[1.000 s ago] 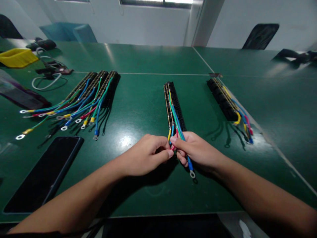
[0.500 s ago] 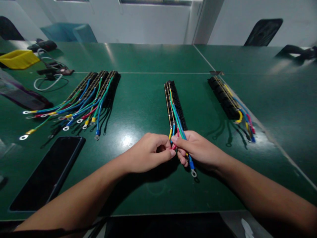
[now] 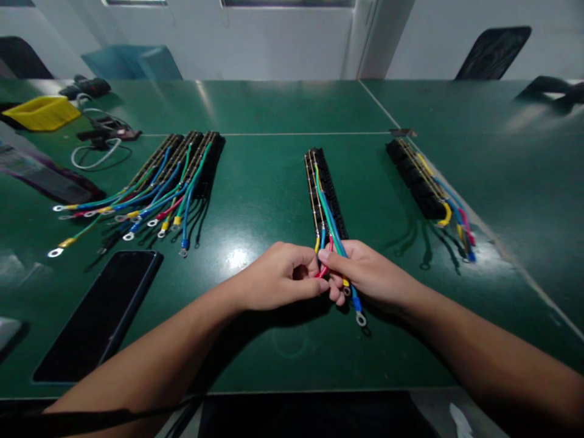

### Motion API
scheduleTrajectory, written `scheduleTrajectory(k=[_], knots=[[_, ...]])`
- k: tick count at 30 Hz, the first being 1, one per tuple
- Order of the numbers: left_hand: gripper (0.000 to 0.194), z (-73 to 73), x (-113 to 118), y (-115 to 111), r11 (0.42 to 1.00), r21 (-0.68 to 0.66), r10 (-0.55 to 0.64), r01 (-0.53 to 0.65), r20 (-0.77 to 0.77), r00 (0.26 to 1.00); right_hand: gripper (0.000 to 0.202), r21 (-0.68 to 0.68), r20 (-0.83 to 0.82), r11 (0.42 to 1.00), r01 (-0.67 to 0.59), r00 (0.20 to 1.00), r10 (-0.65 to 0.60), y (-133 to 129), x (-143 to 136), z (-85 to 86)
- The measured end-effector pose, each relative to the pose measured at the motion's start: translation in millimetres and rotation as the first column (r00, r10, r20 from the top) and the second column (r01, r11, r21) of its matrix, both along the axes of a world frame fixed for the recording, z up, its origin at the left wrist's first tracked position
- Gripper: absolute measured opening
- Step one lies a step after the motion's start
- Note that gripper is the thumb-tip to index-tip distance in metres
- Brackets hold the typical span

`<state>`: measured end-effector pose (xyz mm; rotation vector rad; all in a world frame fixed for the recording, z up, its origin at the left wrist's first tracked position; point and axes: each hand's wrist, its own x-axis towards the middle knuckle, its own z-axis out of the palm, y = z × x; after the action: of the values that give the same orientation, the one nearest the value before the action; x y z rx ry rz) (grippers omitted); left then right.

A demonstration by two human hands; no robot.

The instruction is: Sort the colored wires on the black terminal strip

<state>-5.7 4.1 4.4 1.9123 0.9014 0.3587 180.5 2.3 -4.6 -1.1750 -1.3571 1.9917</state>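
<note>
green table [image 3: 260, 194] | black strip [image 3: 331, 182] long axis fore-and-aft, far end leaning left (wires [image 3: 336, 234] nearest wearer) | hands [image 3: 276, 277] gripping wires

Between my left hand [image 3: 278, 277] and right hand [image 3: 367, 267] shows a thin red plastic-coated wire [image 3: 323, 272], and at twelve o'clock gold-coloured metal rods [image 3: 312, 194] with slim yellow, blue and green wires [image 3: 328, 214] stripe a long ridged black block [image 3: 330, 182]. At ten, three long black blocks [image 3: 212, 164] are gold-striped too, under blue, green and red wires [image 3: 171, 207]; between one and two, another slim black block [image 3: 411, 180] has yellow, blue and red wires [image 3: 448, 213]. The glossy green tabletop [image 3: 264, 201] before me bears pale straight lines [image 3: 274, 134], with a flat black rectangular phone [image 3: 100, 316] at nine.
</note>
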Motion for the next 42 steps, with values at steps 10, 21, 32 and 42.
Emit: scheduleTrajectory(k=[10,21,32,42], knots=[[0.026,0.4,-1.7,0.7,0.997,0.049,-0.059,0.059,-0.01,0.998,0.033,0.011,0.031,0.999,-0.031,0.999,0.03,1.1,1.8,-0.8],[0.03,-2.0,-0.6,-0.7,0.999,0.013,-0.031,0.031,0.002,1.0,0.036,0.0,-0.001,0.999,-0.037,0.999,0.037,1.2,2.1,-3.0],[0.03,-1.2,-1.0,-0.9,0.999,0.025,-0.026,0.026,0.001,1.0,0.038,0.013,0.003,0.999,-0.043,0.999,0.043,1.3,2.3,-1.9],[0.022,2.4,-2.4,-3.3,0.997,0.05,-0.064,0.064,0.007,0.998,0.031,0.0,0.047,1.0,-0.03,0.998,0.03,0.1,1.3,2.1]])
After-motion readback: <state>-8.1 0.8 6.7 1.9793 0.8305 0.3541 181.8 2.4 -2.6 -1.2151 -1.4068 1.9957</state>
